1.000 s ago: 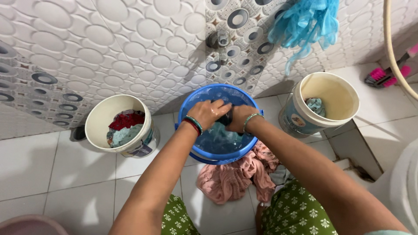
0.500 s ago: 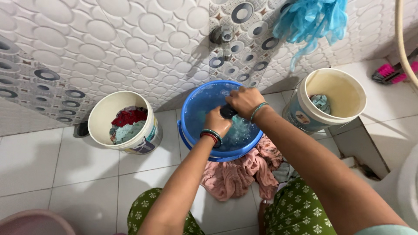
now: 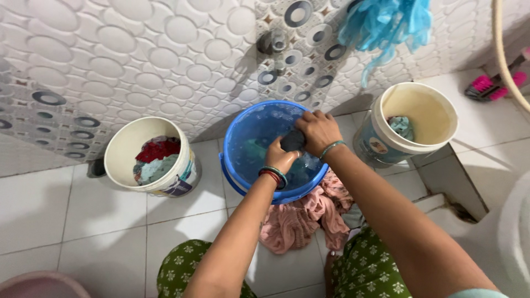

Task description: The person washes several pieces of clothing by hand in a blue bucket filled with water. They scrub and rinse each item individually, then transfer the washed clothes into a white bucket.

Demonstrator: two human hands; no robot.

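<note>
Since 0.5 s ago both hands barely shifted, same grip. Left white bucket (image 3: 118, 165) of mixed cloth sits apart on the floor tiles (image 3: 66, 209), free room around it. Left hand (image 3: 280, 159) and right hand (image 3: 316, 131) clamp a dark wet cloth (image 3: 292, 140) over the blue plastic bucket (image 3: 243, 132), inside its rim. Crumpled pink cloth (image 3: 292, 221) touches its base. Cream bucket (image 3: 436, 138) right, close.
</note>
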